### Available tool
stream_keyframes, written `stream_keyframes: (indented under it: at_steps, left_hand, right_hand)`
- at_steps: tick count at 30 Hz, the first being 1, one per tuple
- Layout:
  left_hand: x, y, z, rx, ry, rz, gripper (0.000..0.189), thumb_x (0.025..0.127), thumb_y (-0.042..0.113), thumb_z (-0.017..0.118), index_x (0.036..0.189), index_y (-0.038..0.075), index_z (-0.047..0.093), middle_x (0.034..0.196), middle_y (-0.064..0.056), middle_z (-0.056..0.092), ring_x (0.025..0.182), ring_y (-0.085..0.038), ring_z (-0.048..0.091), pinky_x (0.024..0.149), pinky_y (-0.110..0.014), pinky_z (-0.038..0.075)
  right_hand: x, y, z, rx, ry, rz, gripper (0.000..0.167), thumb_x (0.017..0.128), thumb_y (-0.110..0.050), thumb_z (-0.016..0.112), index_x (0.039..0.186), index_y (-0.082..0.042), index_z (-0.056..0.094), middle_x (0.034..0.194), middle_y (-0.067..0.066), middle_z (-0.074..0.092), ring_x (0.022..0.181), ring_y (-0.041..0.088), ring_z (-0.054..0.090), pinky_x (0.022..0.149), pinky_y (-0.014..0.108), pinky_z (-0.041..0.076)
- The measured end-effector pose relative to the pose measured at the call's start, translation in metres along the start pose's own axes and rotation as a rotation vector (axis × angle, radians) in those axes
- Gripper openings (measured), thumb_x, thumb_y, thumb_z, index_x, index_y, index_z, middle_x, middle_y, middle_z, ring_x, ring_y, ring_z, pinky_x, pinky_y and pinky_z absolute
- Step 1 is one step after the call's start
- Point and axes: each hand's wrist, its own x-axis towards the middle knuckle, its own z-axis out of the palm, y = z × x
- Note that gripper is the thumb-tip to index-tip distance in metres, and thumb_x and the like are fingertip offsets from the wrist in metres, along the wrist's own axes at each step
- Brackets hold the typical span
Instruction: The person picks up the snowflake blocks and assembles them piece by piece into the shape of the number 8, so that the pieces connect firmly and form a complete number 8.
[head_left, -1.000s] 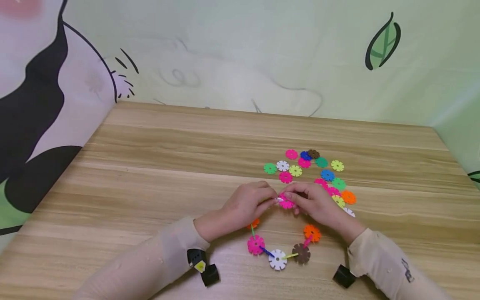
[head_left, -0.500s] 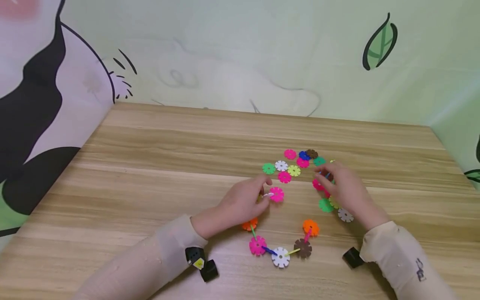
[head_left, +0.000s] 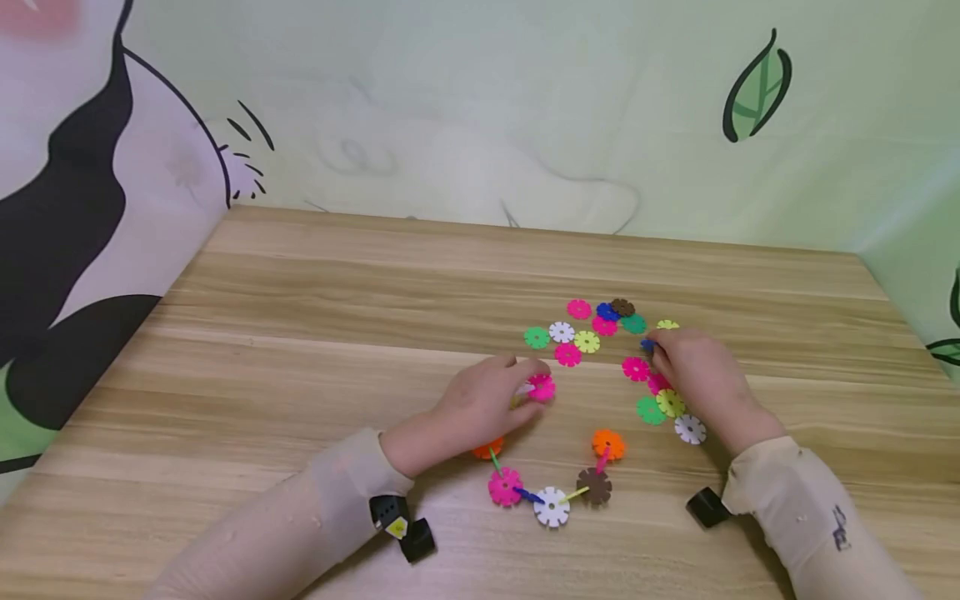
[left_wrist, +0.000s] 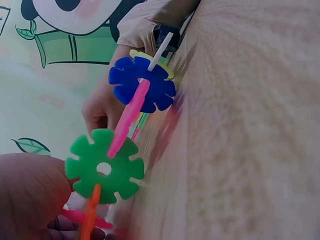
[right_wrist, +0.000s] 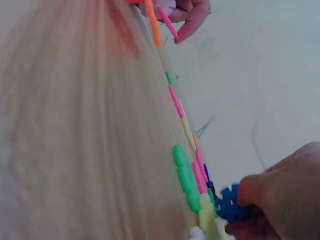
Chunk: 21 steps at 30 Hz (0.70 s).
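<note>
A chain of interlocked plastic snowflake discs curves over the table, with a white disc (head_left: 552, 507), a brown disc (head_left: 595, 486) and an orange disc (head_left: 608, 444) lying flat. My left hand (head_left: 491, 400) holds a pink snowflake disc (head_left: 542, 387) at the chain's upper left end; a white disc stands on edge beside it. The left wrist view shows the chain's green disc (left_wrist: 104, 167) and blue disc (left_wrist: 142, 82) face-on. Beyond the loose pieces, my right hand (head_left: 705, 375) pinches a blue snowflake disc (right_wrist: 231, 204) by its edge. Its other fingers are partly hidden.
Loose discs lie in two clusters: one with a light green disc (head_left: 536, 337) and a brown disc (head_left: 622, 307), the other beside my right hand with a yellow disc (head_left: 671, 403) and a white disc (head_left: 690, 429). A patterned wall covering (head_left: 450, 125) rises behind the wooden table (head_left: 300, 375).
My right hand left the pink disc at the chain's end, moved right to the loose discs and took hold of a blue one. My left hand shifted slightly left with the chain.
</note>
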Motion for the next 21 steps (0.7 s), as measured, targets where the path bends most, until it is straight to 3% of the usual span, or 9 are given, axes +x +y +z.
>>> stream_keyframes:
  at_steps: [5, 10, 14, 21]
  left_hand:
    - [-0.001, -0.001, 0.001, 0.000, 0.025, 0.007, 0.034, 0.088, 0.030, 0.068, 0.118, 0.014, 0.060, 0.097, -0.002, 0.063, 0.087, -0.016, 0.060, 0.071, -0.029, 0.051]
    - [0.000, -0.001, 0.002, -0.024, 0.026, 0.021, 0.033, 0.089, 0.028, 0.068, 0.116, 0.010, 0.060, 0.099, -0.003, 0.065, 0.090, -0.018, 0.061, 0.077, -0.031, 0.052]
    - [0.002, 0.000, 0.001, -0.028, 0.011, 0.024, 0.038, 0.090, 0.029, 0.066, 0.121, 0.007, 0.060, 0.109, -0.007, 0.066, 0.099, -0.020, 0.063, 0.085, -0.033, 0.053]
    - [0.003, 0.001, -0.001, -0.029, 0.000, 0.034, 0.039, 0.092, 0.032, 0.065, 0.123, 0.010, 0.062, 0.112, -0.006, 0.068, 0.102, -0.021, 0.065, 0.086, -0.034, 0.053]
  right_hand:
    - [-0.001, -0.013, -0.002, 0.121, 0.062, -0.027, 0.014, 0.090, -0.008, 0.064, 0.100, 0.000, 0.068, 0.078, 0.011, 0.069, 0.061, 0.019, 0.056, 0.059, 0.035, 0.050]
    - [-0.004, -0.038, 0.001, 0.241, 0.093, -0.126, 0.011, 0.088, -0.009, 0.068, 0.098, -0.005, 0.069, 0.088, 0.007, 0.069, 0.075, 0.019, 0.062, 0.069, 0.035, 0.055]
    - [-0.007, -0.056, 0.005, 0.271, 0.134, -0.233, 0.007, 0.086, -0.011, 0.071, 0.092, -0.010, 0.068, 0.086, 0.001, 0.067, 0.079, 0.015, 0.059, 0.072, 0.032, 0.054]
    - [-0.010, -0.072, 0.010, 0.296, 0.034, -0.213, 0.006, 0.089, -0.019, 0.067, 0.086, -0.015, 0.064, 0.073, -0.007, 0.058, 0.065, 0.006, 0.048, 0.061, 0.022, 0.045]
